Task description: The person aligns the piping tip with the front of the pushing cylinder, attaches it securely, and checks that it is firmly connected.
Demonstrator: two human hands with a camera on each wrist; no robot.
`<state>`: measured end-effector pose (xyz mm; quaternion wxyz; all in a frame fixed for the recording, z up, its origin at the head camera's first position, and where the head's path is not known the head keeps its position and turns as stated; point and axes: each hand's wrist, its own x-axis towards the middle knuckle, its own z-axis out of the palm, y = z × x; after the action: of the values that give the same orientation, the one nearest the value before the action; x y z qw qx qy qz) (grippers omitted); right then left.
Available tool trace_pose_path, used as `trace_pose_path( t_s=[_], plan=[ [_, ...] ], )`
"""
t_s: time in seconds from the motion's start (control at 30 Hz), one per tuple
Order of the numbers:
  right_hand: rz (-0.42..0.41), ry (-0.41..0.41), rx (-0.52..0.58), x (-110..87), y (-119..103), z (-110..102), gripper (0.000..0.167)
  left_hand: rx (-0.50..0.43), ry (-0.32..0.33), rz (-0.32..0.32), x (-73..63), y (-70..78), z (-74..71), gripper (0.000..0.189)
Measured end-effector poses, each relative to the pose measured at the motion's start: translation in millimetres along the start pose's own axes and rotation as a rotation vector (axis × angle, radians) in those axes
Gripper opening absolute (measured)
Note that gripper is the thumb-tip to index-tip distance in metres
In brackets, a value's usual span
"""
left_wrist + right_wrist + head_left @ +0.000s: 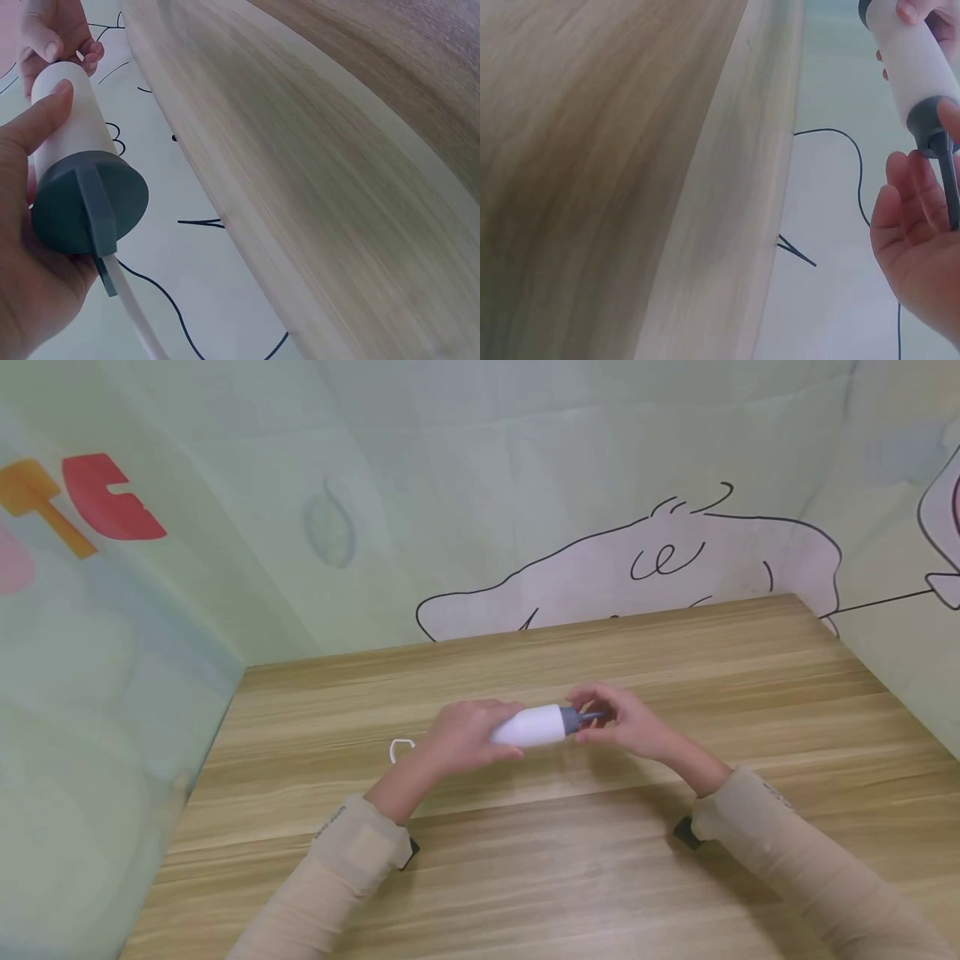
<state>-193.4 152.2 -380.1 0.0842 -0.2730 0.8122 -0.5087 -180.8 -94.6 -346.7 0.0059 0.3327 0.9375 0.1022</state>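
Observation:
A white cylindrical bottle [531, 727] with dark grey ends is held in the air above the table, lying nearly level. My left hand [468, 735] grips its white body, the thumb along the side in the left wrist view. A grey base [90, 202] with a raised bar and a white cord [139, 315] shows at that end. At the other end, my right hand [626, 720] pinches the grey cap [930, 124] between thumb and fingertips. A thin dark rod [949, 187] sticks out from the cap toward the right palm.
Below the hands is a wood-grain table [525, 852]. Pale cloth walls [480, 485] with printed drawings stand behind it and at both sides. Dark wrist devices [687, 833] sit under the sleeves.

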Motion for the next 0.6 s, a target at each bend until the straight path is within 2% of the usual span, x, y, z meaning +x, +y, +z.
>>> trace_pose_path(
  t_s=[0.17, 0.37, 0.53, 0.6],
  plan=[
    [0.035, 0.011, -0.006, 0.3, 0.0, 0.1, 0.034, -0.005, -0.006, 0.004, -0.3, 0.1, -0.9, 0.056],
    [0.115, -0.012, -0.025, -0.2, 5.6, -1.3, 0.035, -0.015, -0.011, 0.014, -0.9, 0.7, -2.0, 0.056],
    [0.089, -0.01, -0.048, 0.1, 8.0, -2.7, 0.034, -0.015, -0.01, 0.014, -0.7, -0.2, -1.0, 0.057],
    [0.056, 0.009, -0.089, 0.2, 5.5, -2.6, 0.04, -0.015, -0.012, 0.008, -0.4, -0.8, -0.6, 0.058]
  ],
)
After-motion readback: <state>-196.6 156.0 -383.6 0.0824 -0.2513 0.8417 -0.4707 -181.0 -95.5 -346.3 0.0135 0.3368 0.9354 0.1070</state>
